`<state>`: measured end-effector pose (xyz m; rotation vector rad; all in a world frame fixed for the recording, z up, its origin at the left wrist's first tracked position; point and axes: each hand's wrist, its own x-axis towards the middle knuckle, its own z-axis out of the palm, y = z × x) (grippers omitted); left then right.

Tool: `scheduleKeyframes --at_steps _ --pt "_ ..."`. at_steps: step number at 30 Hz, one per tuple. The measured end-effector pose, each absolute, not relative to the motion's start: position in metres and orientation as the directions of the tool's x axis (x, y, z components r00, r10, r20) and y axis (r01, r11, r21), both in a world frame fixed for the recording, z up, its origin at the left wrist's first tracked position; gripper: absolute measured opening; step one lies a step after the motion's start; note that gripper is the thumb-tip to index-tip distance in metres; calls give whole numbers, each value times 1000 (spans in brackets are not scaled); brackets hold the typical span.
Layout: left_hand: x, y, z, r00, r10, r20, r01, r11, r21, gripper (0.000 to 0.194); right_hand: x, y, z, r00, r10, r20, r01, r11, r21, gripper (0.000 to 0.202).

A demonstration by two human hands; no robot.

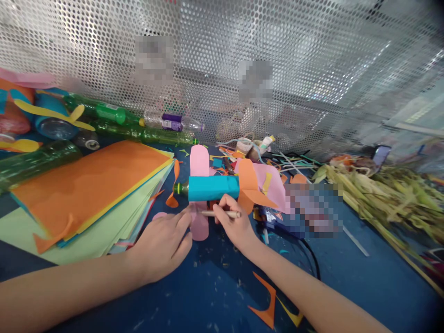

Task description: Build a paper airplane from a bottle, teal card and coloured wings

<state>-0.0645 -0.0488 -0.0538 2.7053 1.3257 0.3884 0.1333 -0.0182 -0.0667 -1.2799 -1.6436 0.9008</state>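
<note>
A craft plane made from a green bottle lies on the blue table point(215, 296): a teal paper body point(213, 187), pink wings point(199, 162), an orange tail point(248, 187) and an orange propeller point(173, 192). My left hand point(163, 245) lies flat with its fingers on the near pink wing point(200, 226). My right hand point(232, 222) holds a thin pale stick or pencil point(222, 213), its tip against that wing just below the teal body.
A stack of coloured paper sheets point(90, 189), orange on top, lies at left. Green bottles point(138, 132) and another paper plane point(52, 115) line the perforated metal wall. Dried leaves point(381, 194) pile at right. A black cable point(308, 254) and orange scraps point(265, 300) lie near my right arm.
</note>
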Motion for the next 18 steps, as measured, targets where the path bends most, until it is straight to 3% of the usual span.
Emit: scheduleKeyframes --at_steps 18 --pt "-65 -50 -54 591 783 194 757 -622 203 27 133 -18 -66 -117 975 189 380 220 -898 26"
